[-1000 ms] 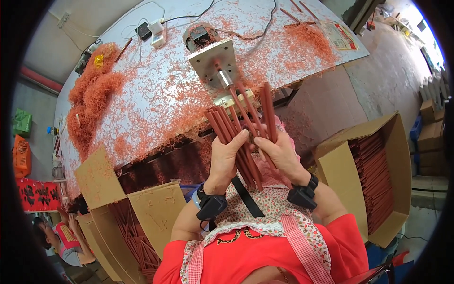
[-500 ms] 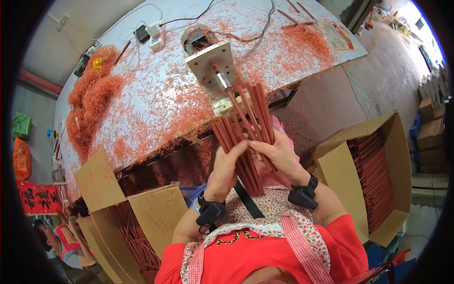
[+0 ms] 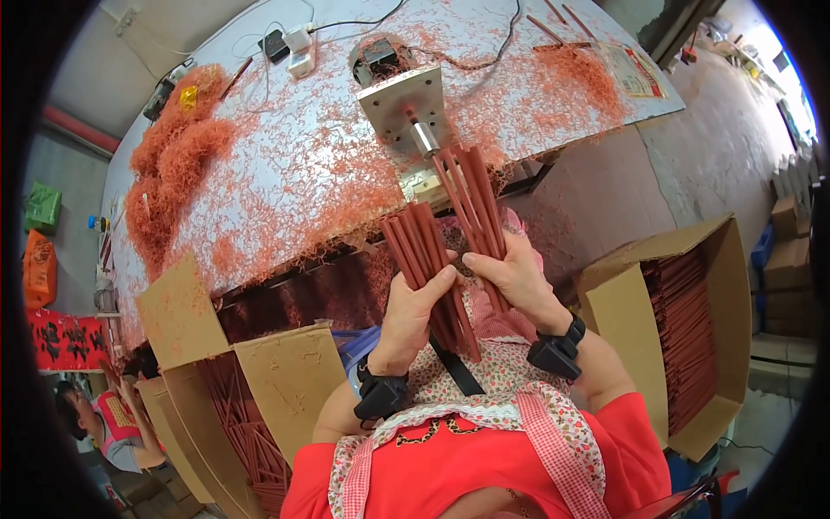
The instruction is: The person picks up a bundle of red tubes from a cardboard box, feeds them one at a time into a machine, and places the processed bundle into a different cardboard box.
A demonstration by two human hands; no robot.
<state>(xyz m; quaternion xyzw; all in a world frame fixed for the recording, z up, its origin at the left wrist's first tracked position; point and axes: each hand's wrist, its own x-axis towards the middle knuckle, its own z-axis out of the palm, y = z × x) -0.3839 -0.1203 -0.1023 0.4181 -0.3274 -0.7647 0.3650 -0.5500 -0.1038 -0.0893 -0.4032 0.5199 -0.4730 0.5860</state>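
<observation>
Reddish-brown sticks, gripped in two bundles by the curled fingers of left hand and right hand, in front of the motor.

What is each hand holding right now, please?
Left hand: closed around a bundle of red-brown sticks.
Right hand: closed around another bundle.
</observation>
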